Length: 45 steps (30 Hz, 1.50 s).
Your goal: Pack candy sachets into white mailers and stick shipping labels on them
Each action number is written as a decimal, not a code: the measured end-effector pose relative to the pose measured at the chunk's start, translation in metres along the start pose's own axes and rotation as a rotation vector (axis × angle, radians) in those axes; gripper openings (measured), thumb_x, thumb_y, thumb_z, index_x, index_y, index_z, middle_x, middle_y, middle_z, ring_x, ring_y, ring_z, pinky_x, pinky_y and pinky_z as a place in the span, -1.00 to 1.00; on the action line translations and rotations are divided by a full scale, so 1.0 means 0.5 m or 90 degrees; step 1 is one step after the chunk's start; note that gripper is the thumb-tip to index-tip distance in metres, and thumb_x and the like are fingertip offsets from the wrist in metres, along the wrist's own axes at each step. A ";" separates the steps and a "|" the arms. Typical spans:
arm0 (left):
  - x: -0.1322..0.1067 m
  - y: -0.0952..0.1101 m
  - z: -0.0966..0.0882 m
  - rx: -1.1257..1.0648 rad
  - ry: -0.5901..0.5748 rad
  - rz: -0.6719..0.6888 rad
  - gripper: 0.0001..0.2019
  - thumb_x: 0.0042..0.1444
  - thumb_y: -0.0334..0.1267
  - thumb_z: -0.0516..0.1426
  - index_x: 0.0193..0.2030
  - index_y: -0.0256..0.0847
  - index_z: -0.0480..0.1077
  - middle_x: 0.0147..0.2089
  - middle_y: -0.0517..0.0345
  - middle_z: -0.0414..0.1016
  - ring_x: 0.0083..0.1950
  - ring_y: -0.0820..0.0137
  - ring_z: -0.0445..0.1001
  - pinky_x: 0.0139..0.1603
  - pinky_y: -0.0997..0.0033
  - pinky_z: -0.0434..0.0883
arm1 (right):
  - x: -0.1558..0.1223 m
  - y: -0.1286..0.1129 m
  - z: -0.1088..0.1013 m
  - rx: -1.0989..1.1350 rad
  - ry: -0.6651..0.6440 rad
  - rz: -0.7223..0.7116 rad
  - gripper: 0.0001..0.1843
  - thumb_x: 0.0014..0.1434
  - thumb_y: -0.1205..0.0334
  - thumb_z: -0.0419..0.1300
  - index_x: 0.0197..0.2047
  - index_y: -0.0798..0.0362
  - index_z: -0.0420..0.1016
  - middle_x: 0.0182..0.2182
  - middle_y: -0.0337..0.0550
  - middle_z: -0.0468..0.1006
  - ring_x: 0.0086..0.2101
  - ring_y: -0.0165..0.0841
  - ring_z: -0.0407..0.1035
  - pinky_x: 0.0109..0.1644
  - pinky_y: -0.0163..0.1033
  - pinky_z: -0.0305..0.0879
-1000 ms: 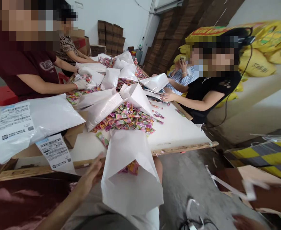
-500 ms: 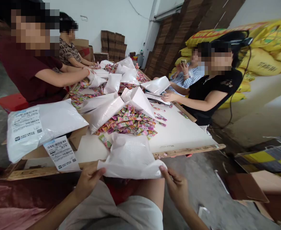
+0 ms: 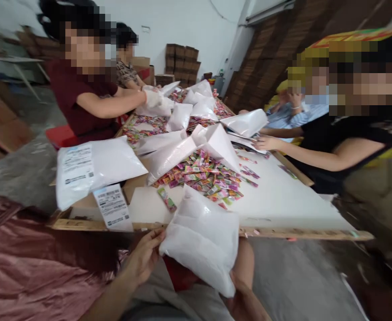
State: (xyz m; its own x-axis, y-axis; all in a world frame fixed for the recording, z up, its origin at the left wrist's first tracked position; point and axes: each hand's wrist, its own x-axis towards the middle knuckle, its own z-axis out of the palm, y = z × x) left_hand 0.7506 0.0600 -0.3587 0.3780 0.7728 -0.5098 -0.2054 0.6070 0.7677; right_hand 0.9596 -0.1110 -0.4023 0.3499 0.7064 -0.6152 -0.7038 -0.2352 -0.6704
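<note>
A plump white mailing bag (image 3: 200, 236) is tilted over the table's near edge, with its lower part above my lap. My left hand (image 3: 149, 252) is closed on the bag's left edge, thumb on top. At the lower right corner of the bag is my right hand (image 3: 239, 285), gripping it with its fingers mostly hidden behind the plastic. Just beyond the bag lies a heap of small colourful sachets (image 3: 202, 174), and one green sachet (image 3: 167, 199) lies apart from it. Several white mailing bags (image 3: 172, 158) lean on the heap.
A large labelled parcel (image 3: 115, 162) rests at the table's left corner, above a hanging label sheet (image 3: 113, 207). Co-workers sit along both sides; a gloved hand (image 3: 154, 98) and a bare hand (image 3: 266, 142) handle bags. The wooden table edge (image 3: 282, 233) runs in front of me.
The bag has turned, its right side dropping lower and closer to me. My right hand has moved down with that corner; my left still grips the left side. The camera view has swung left.
</note>
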 end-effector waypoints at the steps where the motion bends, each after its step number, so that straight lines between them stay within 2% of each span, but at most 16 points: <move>1: -0.002 0.007 -0.010 0.014 0.050 0.059 -0.59 -0.25 -0.04 0.39 -0.31 -0.24 0.46 -0.34 0.14 0.49 -0.34 0.36 0.43 -0.25 0.35 0.37 | 0.011 0.027 0.008 0.003 -0.024 -0.020 -0.62 -0.13 -0.06 0.44 -0.23 -0.10 0.61 -0.28 -0.13 0.64 -0.25 -0.18 0.52 -0.20 -0.15 0.50; 4: 0.005 0.039 -0.067 0.076 0.281 0.255 -0.47 -0.19 -0.04 0.36 -0.07 -0.16 0.37 0.00 0.05 0.42 0.04 0.22 0.38 0.10 0.26 0.28 | 0.052 0.108 0.057 -0.013 -0.124 -0.072 -0.54 -0.06 -0.25 0.33 -0.18 -0.16 0.58 -0.23 -0.14 0.64 -0.13 -0.14 0.49 -0.08 -0.04 0.47; 7: 0.031 0.080 -0.146 0.105 0.454 0.373 -0.22 -0.19 -0.06 0.37 0.18 -0.10 0.16 0.34 -0.04 0.08 0.37 0.15 0.05 0.33 0.20 0.04 | 0.068 0.164 0.126 -0.027 -0.201 -0.023 -0.36 -0.11 -0.42 0.26 -0.18 -0.07 0.55 -0.24 -0.11 0.62 -0.22 -0.22 0.51 -0.21 -0.13 0.45; 9: 0.049 0.103 -0.188 0.106 0.436 0.380 -0.26 -0.21 -0.02 0.37 0.10 -0.20 0.23 0.24 -0.15 0.27 0.28 0.09 0.24 0.28 0.12 0.17 | 0.053 0.167 0.174 -0.082 -0.277 0.070 -0.31 -0.12 -0.44 0.25 -0.19 0.01 0.55 -0.27 -0.07 0.60 -0.31 -0.28 0.50 -0.31 -0.23 0.38; 11: 0.052 0.115 -0.211 0.102 0.366 0.360 -0.42 -0.20 0.04 0.35 -0.09 -0.25 0.35 -0.04 -0.09 0.52 0.02 0.11 0.48 0.11 0.11 0.36 | 0.021 0.142 0.223 -0.180 -0.397 0.142 -0.33 -0.07 -0.39 0.27 -0.23 0.09 0.55 -0.35 -0.07 0.58 -0.38 -0.35 0.48 -0.34 -0.30 0.30; 13: 0.031 0.111 -0.214 0.098 0.313 0.335 -0.53 -0.18 0.04 0.35 -0.23 -0.25 0.41 -0.24 0.00 0.59 -0.16 0.16 0.55 -0.05 0.16 0.46 | -0.013 0.098 0.278 -0.285 -0.491 0.113 -0.42 -0.02 -0.29 0.30 -0.29 0.12 0.53 -0.43 -0.14 0.54 -0.45 -0.42 0.43 -0.34 -0.33 0.24; 15: -0.009 0.092 -0.204 0.098 0.282 0.309 -0.57 -0.17 0.00 0.36 -0.25 -0.24 0.44 -0.29 0.03 0.61 -0.24 0.17 0.56 -0.15 0.20 0.49 | -0.035 0.049 0.340 -0.387 -0.485 -0.044 -0.57 0.07 -0.14 0.29 -0.28 0.10 0.51 -0.44 -0.20 0.52 -0.43 -0.42 0.40 -0.31 -0.33 0.24; 17: -0.055 0.064 -0.191 0.102 0.237 0.282 -0.61 -0.15 -0.04 0.36 -0.23 -0.22 0.47 -0.27 0.04 0.63 -0.23 0.17 0.57 -0.17 0.21 0.51 | -0.040 0.010 0.402 -0.479 -0.396 -0.261 -0.66 0.12 0.08 0.27 -0.09 0.07 0.46 -0.29 -0.15 0.53 -0.30 -0.36 0.41 -0.20 -0.27 0.30; 21: -0.111 0.014 -0.180 0.165 0.194 0.223 -0.65 -0.16 -0.11 0.38 -0.19 -0.09 0.52 -0.23 0.13 0.64 -0.03 0.13 0.54 0.04 0.19 0.47 | -0.014 -0.010 0.487 -0.620 -0.326 -0.514 -0.26 0.06 0.39 0.24 0.29 -0.02 0.13 0.01 -0.04 0.47 -0.08 -0.26 0.40 0.02 -0.13 0.31; 27: -0.073 0.062 -0.207 -0.135 0.130 0.163 -0.66 -0.17 0.03 0.34 -0.33 -0.19 0.57 -0.25 0.06 0.66 -0.10 0.13 0.58 -0.10 0.27 0.54 | 0.011 0.042 0.492 -0.812 -0.447 -0.748 -0.71 0.23 0.44 0.11 -0.01 0.01 0.43 -0.19 -0.13 0.59 -0.16 -0.29 0.43 -0.03 -0.20 0.31; 30: -0.035 0.110 -0.215 -0.142 0.186 0.115 -0.85 -0.07 -0.30 0.31 -0.33 -0.30 0.57 -0.34 0.04 0.65 -0.30 0.29 0.60 -0.30 0.46 0.55 | -0.001 0.040 0.474 -0.869 -0.445 -0.829 -0.87 0.25 0.40 0.12 -0.20 0.03 0.48 -0.25 -0.10 0.54 -0.17 -0.30 0.37 -0.06 -0.21 0.30; 32: -0.016 0.132 -0.214 -0.138 0.241 0.107 -0.91 0.00 -0.46 0.22 -0.32 -0.34 0.56 -0.38 0.05 0.65 -0.37 0.35 0.60 -0.35 0.51 0.54 | -0.015 0.017 0.466 -0.850 -0.410 -0.841 -0.86 0.26 0.40 0.12 -0.28 0.03 0.47 -0.21 -0.10 0.50 -0.12 -0.30 0.33 -0.03 -0.20 0.29; 34: -0.007 0.142 -0.209 -0.146 0.260 0.106 -0.86 0.08 -0.49 0.14 -0.30 -0.34 0.55 -0.36 0.04 0.65 -0.36 0.35 0.61 -0.33 0.49 0.56 | -0.024 -0.012 0.463 -0.819 -0.389 -0.825 -0.88 0.25 0.39 0.15 -0.16 0.03 0.45 -0.16 -0.10 0.49 -0.08 -0.29 0.31 0.02 -0.18 0.27; 38: -0.009 0.141 -0.192 -0.150 0.261 0.091 -0.82 0.10 -0.53 0.11 -0.26 -0.34 0.53 -0.34 0.04 0.65 -0.37 0.34 0.61 -0.36 0.45 0.58 | 0.010 -0.020 0.469 -0.902 -0.394 -0.802 -0.49 0.22 0.37 0.20 0.22 0.05 0.22 -0.04 -0.08 0.50 -0.07 -0.27 0.33 0.02 -0.16 0.27; 42: -0.006 0.131 -0.196 -0.152 0.246 0.063 -0.83 0.12 -0.51 0.09 -0.22 -0.38 0.50 -0.37 -0.02 0.62 -0.41 0.30 0.59 -0.44 0.37 0.58 | 0.049 0.035 0.481 -0.985 -0.398 -0.827 -0.83 0.23 0.38 0.16 -0.10 0.02 0.44 -0.23 -0.15 0.53 -0.22 -0.28 0.34 -0.13 -0.18 0.27; 45: 0.007 0.125 -0.219 -0.158 0.266 0.041 -0.87 0.11 -0.50 0.11 -0.25 -0.36 0.49 -0.41 0.03 0.61 -0.45 0.33 0.57 -0.47 0.41 0.55 | 0.001 0.021 0.488 -0.890 -0.407 -0.846 -0.94 0.23 0.37 0.15 -0.26 0.03 0.43 -0.23 -0.12 0.50 -0.19 -0.28 0.32 -0.10 -0.18 0.27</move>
State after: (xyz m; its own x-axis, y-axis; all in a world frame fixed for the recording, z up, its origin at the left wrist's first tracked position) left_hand 0.6404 0.1209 -0.3552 -0.0260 0.7876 -0.6156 -0.4447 0.5424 0.7128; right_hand 0.8016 0.0497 -0.3087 -0.3004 0.8552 0.4224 0.7240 0.4927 -0.4828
